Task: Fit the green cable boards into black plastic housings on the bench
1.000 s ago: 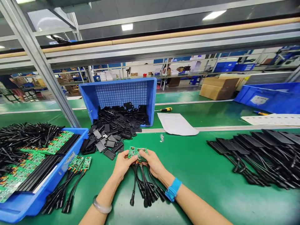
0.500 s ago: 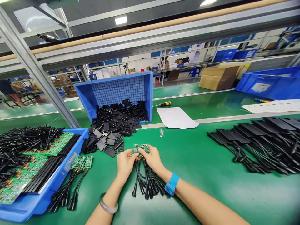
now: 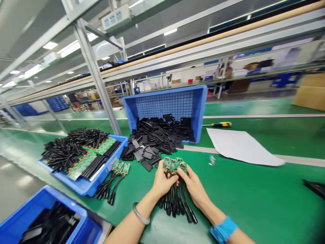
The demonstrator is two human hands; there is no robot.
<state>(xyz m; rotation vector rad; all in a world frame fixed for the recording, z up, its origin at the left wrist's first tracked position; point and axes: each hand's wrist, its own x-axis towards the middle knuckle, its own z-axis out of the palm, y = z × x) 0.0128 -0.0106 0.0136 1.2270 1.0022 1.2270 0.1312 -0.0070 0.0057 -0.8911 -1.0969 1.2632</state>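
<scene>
Both my hands grip one bundle of small green circuit boards (image 3: 174, 164) with black cables (image 3: 177, 203) hanging toward me over the green table (image 3: 248, 196). My left hand (image 3: 162, 181), with a clear bangle on its wrist, pinches the boards from the left. My right hand (image 3: 194, 184), with a blue wrist strap, holds them from the right. A second, smaller bundle of boards with cables (image 3: 115, 178) lies on the table to the left of my hands. Loose black plastic covers (image 3: 152, 142) are heaped just beyond the boards.
A tipped blue crate (image 3: 167, 101) spills the black covers. A blue tray (image 3: 83, 184) at left holds boards and black cables. Another blue bin (image 3: 48, 220) sits at the bottom left. A white sheet (image 3: 241, 145) and a yellow screwdriver (image 3: 218, 124) lie at the right.
The view has swung to the left, so the pile of black parts at the right has nearly left the picture. My hands still hold the same bundle, lifted a little.
</scene>
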